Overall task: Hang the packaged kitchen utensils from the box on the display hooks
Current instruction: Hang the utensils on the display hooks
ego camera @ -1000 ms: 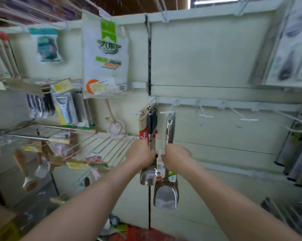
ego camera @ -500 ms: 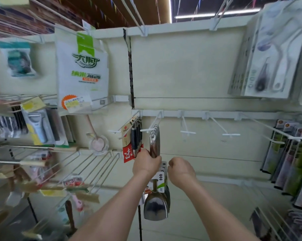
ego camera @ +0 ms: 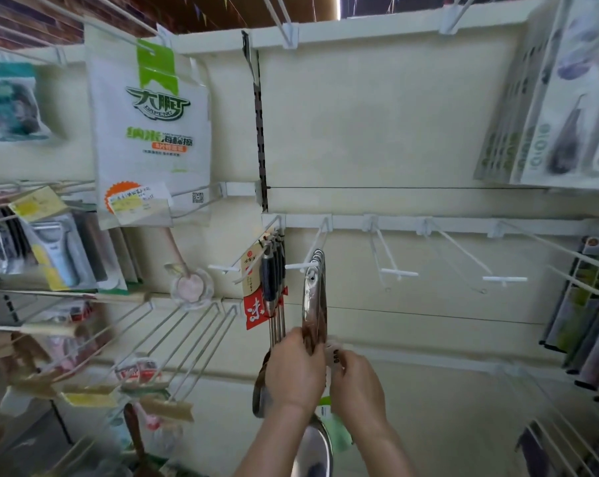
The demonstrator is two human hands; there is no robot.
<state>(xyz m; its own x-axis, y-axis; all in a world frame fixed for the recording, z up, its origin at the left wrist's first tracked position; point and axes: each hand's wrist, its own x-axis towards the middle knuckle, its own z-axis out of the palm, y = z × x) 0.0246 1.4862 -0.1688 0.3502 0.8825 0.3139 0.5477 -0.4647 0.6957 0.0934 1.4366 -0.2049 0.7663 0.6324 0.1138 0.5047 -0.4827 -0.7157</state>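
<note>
Cream back panel [ego camera: 394,125] carries a white rail [ego camera: 463,223] of wire display hooks. Steel scoops [ego camera: 313,297] hang in a tight bunch from the second hook [ego camera: 300,266], just right of a red-carded utensil pack [ego camera: 256,304]. Their long axis is vertical, handle holes up on the wire and bowls down. Left hand [ego camera: 296,370] wraps the lower handles, fingers curled round the bunch. Right hand [ego camera: 356,383] is just beside it, fingertips pinching the white paper tags [ego camera: 332,352]. Half a second ago the left hand gripped higher up the handles and the right was a fist clear of the tags; both sit lower now. Bowls are mostly hidden behind the hands, and the one showing is cut by the bottom edge. Scoop count unclear; left-side stock blurred.
</note>
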